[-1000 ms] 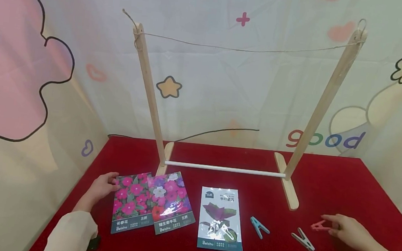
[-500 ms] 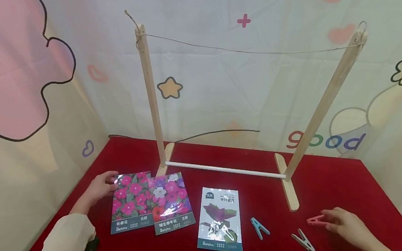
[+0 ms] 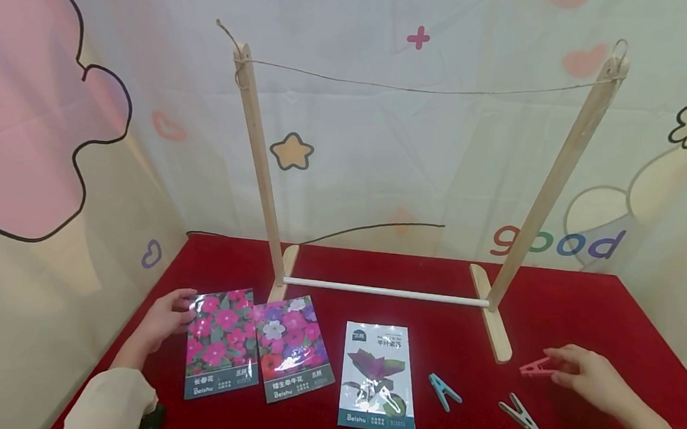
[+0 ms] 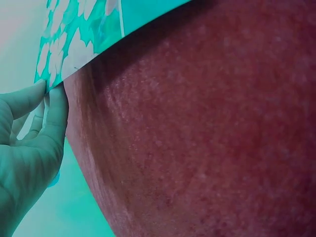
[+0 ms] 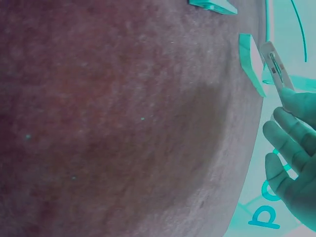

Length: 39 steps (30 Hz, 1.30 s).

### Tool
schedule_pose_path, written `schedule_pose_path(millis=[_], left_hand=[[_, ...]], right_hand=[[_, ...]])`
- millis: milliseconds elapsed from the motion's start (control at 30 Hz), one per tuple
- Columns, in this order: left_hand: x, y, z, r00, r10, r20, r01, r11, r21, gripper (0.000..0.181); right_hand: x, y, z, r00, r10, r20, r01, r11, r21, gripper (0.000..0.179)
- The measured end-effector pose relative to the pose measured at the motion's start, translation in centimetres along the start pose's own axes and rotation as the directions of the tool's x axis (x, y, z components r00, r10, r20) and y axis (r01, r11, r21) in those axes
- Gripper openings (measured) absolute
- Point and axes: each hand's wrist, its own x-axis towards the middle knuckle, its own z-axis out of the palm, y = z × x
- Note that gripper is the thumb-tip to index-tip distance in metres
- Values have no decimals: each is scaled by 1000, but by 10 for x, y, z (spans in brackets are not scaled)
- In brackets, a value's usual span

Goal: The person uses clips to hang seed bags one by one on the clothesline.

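Note:
My left hand (image 3: 161,321) pinches the upper left corner of a seed packet with pink flowers (image 3: 223,340), between thumb and fingers. In the left wrist view that packet (image 4: 74,34) stands off the red cloth at its near edge. Beside it lies a second packet with mixed flowers (image 3: 292,346), and to the right a white packet with a purple-leaved plant (image 3: 375,374). My right hand (image 3: 593,379) holds a pink clothespin (image 3: 537,368) by its end; the right wrist view shows the clothespin (image 5: 277,66) between thumb and fingertips. A blue clothespin (image 3: 443,390) and a whitish one (image 3: 519,414) lie nearby.
Behind the packets stands a wooden frame with a left post (image 3: 259,159), a right post (image 3: 557,185) and a white crossbar (image 3: 386,292). Twine (image 3: 422,90) runs between the post tops. A printed curtain (image 3: 383,177) hangs behind the red-covered table (image 3: 375,268).
The pink-flower packet has shifted left with my left hand, off the overlap with its neighbour. My right hand has moved slightly up and left with the pink clothespin.

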Motion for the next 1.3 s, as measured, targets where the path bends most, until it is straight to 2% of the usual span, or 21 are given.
schedule_pose_path(millis=[300, 567, 733, 1167, 1300], left_hand=[[1, 0, -7, 999, 42, -30, -41, 999, 2, 47], [1, 7, -14, 997, 65, -36, -67, 997, -32, 45], [1, 10, -19, 996, 80, -46, -82, 996, -38, 46], [0, 30, -21, 990, 124, -72, -127, 991, -40, 48], [-1, 38, -19, 987, 136, -86, -139, 990, -36, 47]], right_hand=[[4, -9, -6, 1000, -14, -27, 14, 1000, -3, 46], [6, -19, -12, 996, -41, -83, 39, 999, -27, 45], [8, -25, -18, 995, -41, -93, 39, 999, -23, 46], [16, -40, -38, 989, -83, -123, 77, 996, -53, 44], [19, -45, -44, 983, -120, -139, 112, 992, -65, 42]])
